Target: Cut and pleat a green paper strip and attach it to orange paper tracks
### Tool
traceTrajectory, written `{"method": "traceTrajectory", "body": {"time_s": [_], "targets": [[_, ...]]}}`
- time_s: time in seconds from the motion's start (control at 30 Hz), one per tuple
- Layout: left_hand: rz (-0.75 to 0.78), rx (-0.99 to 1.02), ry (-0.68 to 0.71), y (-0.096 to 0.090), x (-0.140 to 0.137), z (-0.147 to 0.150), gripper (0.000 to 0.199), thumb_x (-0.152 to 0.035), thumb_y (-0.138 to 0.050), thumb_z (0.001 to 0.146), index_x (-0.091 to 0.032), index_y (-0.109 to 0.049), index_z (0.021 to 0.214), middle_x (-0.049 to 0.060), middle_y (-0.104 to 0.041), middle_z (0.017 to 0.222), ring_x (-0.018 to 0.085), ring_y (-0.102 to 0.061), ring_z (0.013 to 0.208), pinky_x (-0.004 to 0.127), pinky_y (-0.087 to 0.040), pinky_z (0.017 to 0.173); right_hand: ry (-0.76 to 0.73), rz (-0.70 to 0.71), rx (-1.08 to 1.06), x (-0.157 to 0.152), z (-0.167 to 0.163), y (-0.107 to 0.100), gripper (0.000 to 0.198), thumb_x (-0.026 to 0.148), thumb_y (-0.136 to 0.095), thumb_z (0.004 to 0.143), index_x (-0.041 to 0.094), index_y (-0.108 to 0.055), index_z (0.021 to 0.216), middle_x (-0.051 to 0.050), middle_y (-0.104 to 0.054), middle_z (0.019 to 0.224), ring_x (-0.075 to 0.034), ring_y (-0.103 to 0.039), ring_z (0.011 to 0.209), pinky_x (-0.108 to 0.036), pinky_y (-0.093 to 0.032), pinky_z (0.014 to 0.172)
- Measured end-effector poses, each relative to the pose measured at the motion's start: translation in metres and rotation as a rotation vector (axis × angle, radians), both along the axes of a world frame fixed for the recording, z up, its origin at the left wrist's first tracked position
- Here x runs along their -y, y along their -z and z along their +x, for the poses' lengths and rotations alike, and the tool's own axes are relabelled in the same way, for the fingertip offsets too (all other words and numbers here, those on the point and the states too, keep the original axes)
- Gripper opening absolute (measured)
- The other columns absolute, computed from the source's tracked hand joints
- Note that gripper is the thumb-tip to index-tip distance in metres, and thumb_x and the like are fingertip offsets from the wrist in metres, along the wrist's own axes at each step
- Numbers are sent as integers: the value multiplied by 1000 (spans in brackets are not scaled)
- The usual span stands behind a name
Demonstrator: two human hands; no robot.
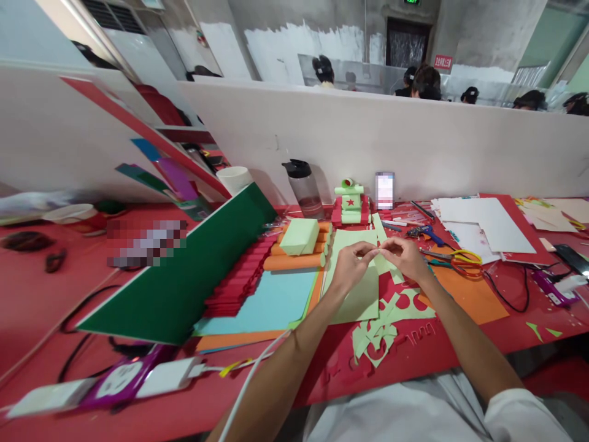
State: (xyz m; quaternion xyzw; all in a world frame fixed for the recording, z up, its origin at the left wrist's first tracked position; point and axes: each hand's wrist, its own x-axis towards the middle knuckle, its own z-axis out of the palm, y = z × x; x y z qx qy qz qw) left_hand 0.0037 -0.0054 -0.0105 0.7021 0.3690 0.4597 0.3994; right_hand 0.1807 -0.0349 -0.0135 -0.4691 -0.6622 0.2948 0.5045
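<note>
L grip (353, 263) & R grip (407, 254) meet, lt-green paper strip (380, 229) just beyond.

The pale green sheet (354, 301) and cut scraps (389, 334) look like smooth, matt paper, the red strips (242, 276) like ridged, folded paper. The bottle (304, 195) appears clear, smooth plastic, the purple power strip (156, 356) glossier plastic. Behind, the grey wall (285, 15) looks rough, like bare plaster.

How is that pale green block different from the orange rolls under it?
The green block has flat faces and edges; the orange rolls are rounded and longer. There is one green block, but several orange rolls, lying side by side. Both look made of paper.
</note>
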Motion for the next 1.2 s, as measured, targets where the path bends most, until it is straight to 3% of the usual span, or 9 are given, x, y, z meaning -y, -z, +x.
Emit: {"method": "traceTrajectory", "body": {"time_s": [0.37, 0.6, 0.9, 1.2], "targets": [[-23, 14, 43, 6, -2, 3, 27, -47, -69, 82, -20, -68, 81, 3, -72, 79, 17, -63, 71, 28, -50, 69, 89, 82, 86, -1, -1, 1, 14, 33, -60, 90, 21, -63, 84, -2, -67, 79, -17, -63, 74, -29, -50, 72], [-15, 54, 64, 5, -4, 1, 29, -48, -67, 84, -19, -65, 80, 1, -67, 75, 16, -60, 69, 27, -50, 67, -14, 20, 8, 1, -1, 1, 18, 31, -66, 86, 21, -69, 100, -5, -73, 93, -20, -69, 85, -32, -55, 79], [-70, 79, 116, 5, -4, 3, 34, -53, -70, 82, -20, -69, 90, 4, -71, 84, 18, -64, 77, 29, -52, 71, 100, 100, 24, 0, -1, 0, 8, 22, -64, 82, 21, -72, 83, -5, -74, 86, -21, -70, 81, -33, -56, 77], [-59, 109, 23, 2, -3, 1, 28, -46, -73, 80, -19, -68, 85, 3, -71, 82, 17, -64, 72, 29, -52, 68, -29, -40, -115, -1, 1, 0, 19, 32, -69, 82, 20, -71, 98, -6, -75, 94, -21, -71, 87, -34, -57, 81]]}}
